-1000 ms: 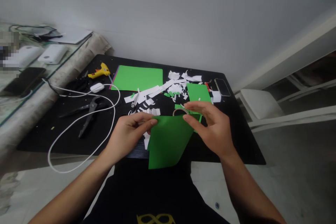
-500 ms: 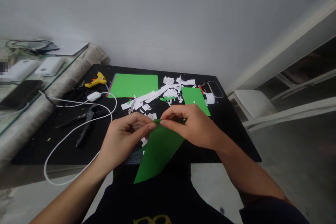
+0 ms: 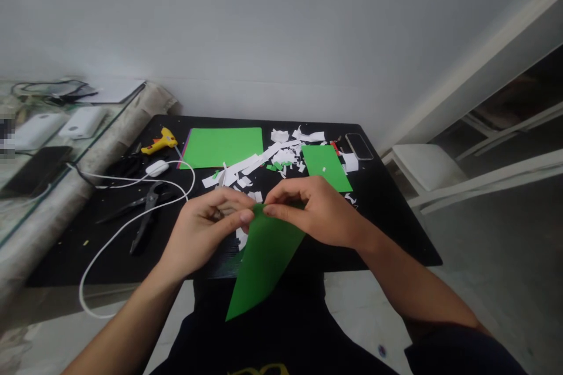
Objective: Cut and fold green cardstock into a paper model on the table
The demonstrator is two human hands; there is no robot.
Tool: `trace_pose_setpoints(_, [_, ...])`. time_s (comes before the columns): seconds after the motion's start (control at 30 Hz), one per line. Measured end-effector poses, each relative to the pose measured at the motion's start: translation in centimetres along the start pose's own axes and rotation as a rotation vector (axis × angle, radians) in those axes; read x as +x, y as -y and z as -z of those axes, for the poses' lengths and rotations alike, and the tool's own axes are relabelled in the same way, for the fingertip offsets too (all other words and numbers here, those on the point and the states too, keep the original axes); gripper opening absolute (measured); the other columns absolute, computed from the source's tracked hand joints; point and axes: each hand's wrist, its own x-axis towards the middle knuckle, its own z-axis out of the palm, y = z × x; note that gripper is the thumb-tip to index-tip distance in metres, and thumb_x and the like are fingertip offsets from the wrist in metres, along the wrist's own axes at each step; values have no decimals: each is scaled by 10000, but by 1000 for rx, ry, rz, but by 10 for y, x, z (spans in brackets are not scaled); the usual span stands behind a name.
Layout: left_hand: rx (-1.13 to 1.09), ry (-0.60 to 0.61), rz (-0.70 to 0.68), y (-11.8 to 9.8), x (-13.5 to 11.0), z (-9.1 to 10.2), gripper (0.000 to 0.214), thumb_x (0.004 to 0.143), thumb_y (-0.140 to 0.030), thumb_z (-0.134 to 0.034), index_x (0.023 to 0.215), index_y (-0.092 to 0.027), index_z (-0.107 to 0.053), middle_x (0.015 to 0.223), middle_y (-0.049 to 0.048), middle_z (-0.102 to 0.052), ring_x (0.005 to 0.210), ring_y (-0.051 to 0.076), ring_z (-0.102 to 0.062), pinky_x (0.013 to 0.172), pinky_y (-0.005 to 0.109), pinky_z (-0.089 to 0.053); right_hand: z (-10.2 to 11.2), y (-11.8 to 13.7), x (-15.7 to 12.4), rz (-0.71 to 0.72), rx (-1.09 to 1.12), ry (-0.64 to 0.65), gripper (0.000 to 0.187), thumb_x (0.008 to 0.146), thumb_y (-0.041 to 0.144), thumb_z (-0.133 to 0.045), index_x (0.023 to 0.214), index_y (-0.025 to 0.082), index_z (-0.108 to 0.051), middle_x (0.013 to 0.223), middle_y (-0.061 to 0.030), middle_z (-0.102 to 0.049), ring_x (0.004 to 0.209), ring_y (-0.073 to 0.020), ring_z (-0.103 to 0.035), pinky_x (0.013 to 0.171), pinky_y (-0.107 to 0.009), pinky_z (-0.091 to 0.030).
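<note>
Both hands hold one green paper sheet above the near edge of the black table. My left hand pinches its top corner from the left, fingers closed. My right hand pinches the same top edge from the right, fingertips almost meeting the left ones. The sheet is folded or rolled into a long taper that points down toward my lap.
On the table lie a large green sheet, a smaller green piece, white paper scraps, a yellow glue gun, black pliers, a white cable and a phone. A white chair stands at right.
My right hand has come across to the sheet's top corner beside the left hand. The flat sheet has been folded into a narrow pointed shape hanging lower. The tape ring is now hidden.
</note>
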Motion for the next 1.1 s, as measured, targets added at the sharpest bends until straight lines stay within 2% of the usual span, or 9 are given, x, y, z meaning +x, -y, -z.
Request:
trace_pose_setpoints(0.1, [9, 16, -32, 4, 5, 6, 152, 818, -291, -861, 955, -229, -840, 702, 30, -782, 595, 153, -725, 595, 245, -625, 1, -1, 2, 8, 46, 43, 57, 910, 295, -787, 907, 240, -803, 873, -1, -809, 821, -175, -763, 766, -317, -605])
trace_pose_setpoints(0.23, [-41, 79, -57, 10, 11, 10, 143, 779, -311, -906, 889, -235, -856, 740, 46, -802, 603, 162, -736, 583, 251, -630, 2, -4, 3, 7, 89, 95, 86, 909, 317, -799, 932, 235, -809, 894, -9, -815, 853, -180, -772, 775, -315, -603])
trace_pose_setpoints(0.43, [-108, 167, -50, 15, 16, 11, 149, 798, -331, -908, 839, -214, -825, 746, 49, -793, 635, 162, -742, 599, 243, -619, 2, -5, 4, 18, 73, 124, 102, 917, 334, -796, 937, 235, -811, 883, -6, -817, 833, -170, -764, 754, -299, -590])
trace_pose_setpoints(0.53, [-95, 176, -67, 12, 14, 12, 196, 845, -362, -865, 958, -209, -819, 741, 45, -779, 636, 158, -732, 604, 240, -609, 2, -5, 4, 28, 56, 84, 114, 912, 355, -800, 923, 242, -813, 867, -1, -816, 825, -174, -769, 749, -303, -594])
trace_pose_setpoints(0.6, [-56, 159, -69, 8, 11, 11, 210, 864, -355, -838, 1006, -204, -806, 742, 39, -769, 647, 155, -724, 610, 236, -600, 0, -6, 4, 47, 29, 44, 106, 909, 349, -801, 912, 243, -813, 863, -2, -816, 825, -176, -773, 744, -303, -595])
trace_pose_setpoints(0.73, [117, 92, -45, 4, 5, 5, 107, 883, -302, -794, 862, -199, -776, 715, 18, -740, 624, 126, -675, 581, 204, -549, -4, -8, 6, 75, -56, 13, 78, 927, 311, -776, 910, 245, -814, 862, 1, -820, 806, -172, -773, 736, -305, -588])
trace_pose_setpoints(0.8, [206, 68, -63, 4, 4, 6, 105, 896, -298, -774, 848, -205, -776, 692, 6, -722, 601, 113, -643, 563, 196, -519, -1, -9, 5, 71, -90, 15, 70, 928, 295, -772, 909, 245, -816, 850, 2, -823, 794, -173, -776, 730, -307, -585])
trace_pose_setpoints(0.97, [311, -85, -91, 12, 0, 25, 85, 900, -316, -774, 861, -241, -774, 692, -14, -707, 567, 103, -604, 518, 196, -467, 25, -16, -5, 5, -163, -4, 75, 846, 311, -856, 861, 243, -825, 849, -12, -826, 790, -188, -768, 714, -321, -586])
trace_pose_setpoints(1.1, [348, -175, -125, 16, -7, 38, 71, 905, -318, -771, 859, -264, -771, 720, -24, -721, 600, 110, -623, 561, 207, -496, 39, -26, -15, -98, -50, -95, 149, 808, 367, -883, 846, 234, -826, 746, -12, -789, 677, -170, -726, 602, -300, -562])
